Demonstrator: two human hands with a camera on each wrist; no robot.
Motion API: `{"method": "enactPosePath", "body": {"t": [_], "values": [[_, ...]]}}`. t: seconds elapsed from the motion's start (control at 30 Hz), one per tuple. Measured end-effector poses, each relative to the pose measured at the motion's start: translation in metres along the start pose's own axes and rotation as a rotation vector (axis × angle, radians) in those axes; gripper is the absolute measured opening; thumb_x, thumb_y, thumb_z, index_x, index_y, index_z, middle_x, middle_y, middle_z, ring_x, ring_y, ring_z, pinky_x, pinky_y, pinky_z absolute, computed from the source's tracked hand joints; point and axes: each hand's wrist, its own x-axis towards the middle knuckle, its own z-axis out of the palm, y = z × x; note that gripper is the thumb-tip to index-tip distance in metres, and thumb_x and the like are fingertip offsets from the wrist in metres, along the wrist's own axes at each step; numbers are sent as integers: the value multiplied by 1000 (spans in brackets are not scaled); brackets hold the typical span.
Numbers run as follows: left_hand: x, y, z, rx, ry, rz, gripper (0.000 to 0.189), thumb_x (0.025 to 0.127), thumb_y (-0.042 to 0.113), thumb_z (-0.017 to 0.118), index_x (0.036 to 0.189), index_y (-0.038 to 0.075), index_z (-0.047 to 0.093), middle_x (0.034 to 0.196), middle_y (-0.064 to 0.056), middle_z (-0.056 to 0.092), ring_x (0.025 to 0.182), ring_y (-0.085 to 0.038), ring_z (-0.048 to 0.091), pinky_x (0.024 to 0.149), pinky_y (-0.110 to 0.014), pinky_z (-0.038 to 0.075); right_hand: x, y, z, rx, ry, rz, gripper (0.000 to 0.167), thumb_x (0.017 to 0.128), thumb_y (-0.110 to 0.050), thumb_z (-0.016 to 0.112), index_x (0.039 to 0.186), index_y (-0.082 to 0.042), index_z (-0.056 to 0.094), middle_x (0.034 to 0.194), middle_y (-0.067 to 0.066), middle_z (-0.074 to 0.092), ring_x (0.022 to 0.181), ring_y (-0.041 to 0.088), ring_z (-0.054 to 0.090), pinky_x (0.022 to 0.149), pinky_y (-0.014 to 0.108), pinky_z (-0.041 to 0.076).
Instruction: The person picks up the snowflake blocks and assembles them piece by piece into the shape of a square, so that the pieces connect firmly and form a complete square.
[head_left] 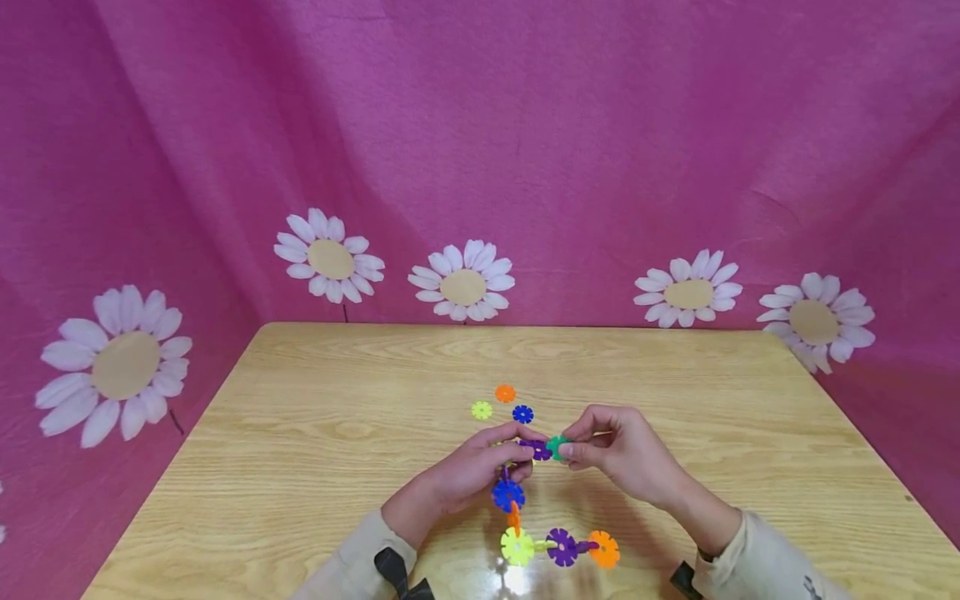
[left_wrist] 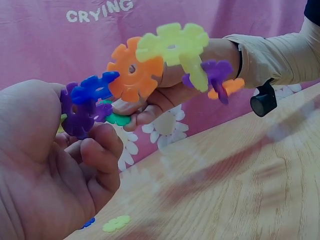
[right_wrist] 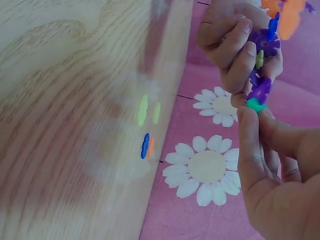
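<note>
My left hand [head_left: 480, 465] pinches a purple notched plastic disc [head_left: 538, 451] at one end of a chain of slotted flower-shaped discs. A green disc [head_left: 557, 447] is between the thumb and fingertips of my right hand [head_left: 630, 454], its edge meeting the purple one; whether they interlock cannot be told. From the left hand the chain hangs through a blue disc [head_left: 508, 496] and an orange disc [left_wrist: 134, 69] to a yellow disc [head_left: 517, 547]. It then runs right to another purple disc [head_left: 562, 547] and an end orange disc [head_left: 604, 549]. Fingers partly hide the held section.
Loose discs lie on the wooden table [head_left: 337, 400] beyond the hands: orange [head_left: 505, 393], yellow [head_left: 482, 410] and blue [head_left: 522, 414]. The right wrist view shows a second yellow disc [right_wrist: 157, 113]. A pink cloth [head_left: 525, 150] with daisies surrounds the table's back and sides.
</note>
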Motion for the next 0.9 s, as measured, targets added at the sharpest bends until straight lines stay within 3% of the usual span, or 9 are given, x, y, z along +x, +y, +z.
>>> {"method": "enactPosePath", "body": {"t": [0.33,0.6,0.7,0.8,0.9], "values": [[1,1,2,57,41,-10,31,104,21,48,129,3,54,77,1,49,69,-10,44,54,-19,32,2,2,1,-1,26,-25,11,89,-3,73,93,4,66,94,22,67,77,25,75,73,43,61],[-1,3,-2,55,54,7,33,104,23,50,133,8,57,84,-1,60,77,-12,55,67,-23,46,2,-1,-3,-36,3,-31,19,89,-10,75,100,2,66,98,23,67,77,19,76,75,42,61],[-1,5,-2,57,47,11,34,104,24,50,133,8,58,85,0,63,80,-12,58,70,-23,48,2,-3,-9,-34,-17,-10,28,89,-14,76,108,4,64,105,25,67,80,20,76,76,38,61],[-2,5,-2,55,38,6,33,105,25,49,133,10,58,84,0,65,79,-13,58,64,-22,47,5,-3,-15,-29,-33,11,35,91,-18,74,117,3,62,117,28,64,85,24,76,79,34,61],[-1,6,-2,53,33,5,32,104,26,50,132,11,59,83,0,66,79,-14,59,59,-22,45,14,1,-22,-43,-30,38,39,96,-25,68,122,3,61,126,28,61,92,27,75,82,39,61]]}}
